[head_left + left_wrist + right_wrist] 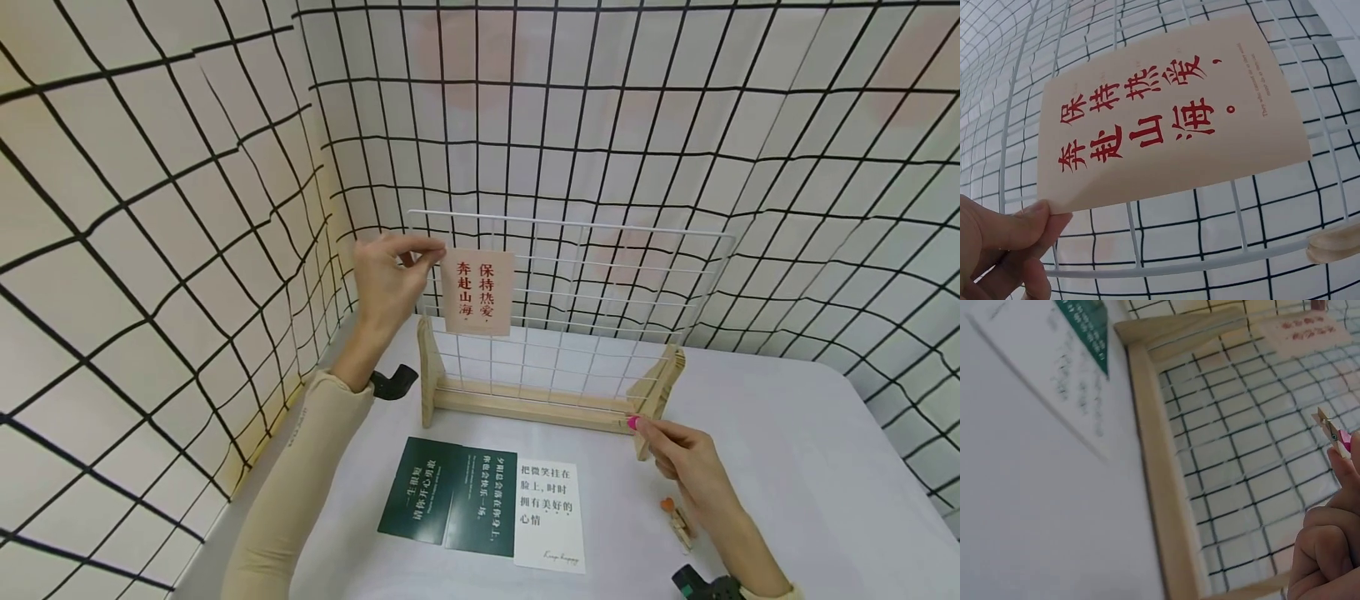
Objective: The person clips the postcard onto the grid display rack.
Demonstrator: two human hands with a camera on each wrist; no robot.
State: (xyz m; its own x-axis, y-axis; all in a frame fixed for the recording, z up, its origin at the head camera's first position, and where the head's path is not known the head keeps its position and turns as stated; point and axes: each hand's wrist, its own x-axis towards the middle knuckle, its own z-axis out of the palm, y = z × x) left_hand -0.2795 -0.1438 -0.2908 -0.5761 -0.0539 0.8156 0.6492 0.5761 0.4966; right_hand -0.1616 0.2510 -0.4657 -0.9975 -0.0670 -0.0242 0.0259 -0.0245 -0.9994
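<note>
Pale pink and rectangular, a paper card printed with two columns of red Chinese characters (477, 293) is held upright before the left part of a white wire grid panel (645, 228); whether it touches the wires I cannot tell. Thumb and fingers of the left hand (393, 271) pinch the card at its upper left corner, as the head view shows it, while a beige sleeve (300, 483) covers that forearm. Lower down, near the right end of the stand, the right hand (686, 458) pinches a small pale wooden clothespin with a bright pink ornament (1329, 430) between thumb and fingers, its tip pointing away from them. Light wood forms the stand's long base bar (525, 404) and the upright foot at each end, and the grid rises from it. On the white-covered bench (787, 433), in front of the stand, lie two dark green cards with white lettering (482, 500), side by side, and a white card with black characters (550, 517) just right of them. Beside the right hand rest some small wooden clothespins (681, 527), an orange ornament among them. White cloth with a black grid pattern (637, 108) surrounds the back and left.
</note>
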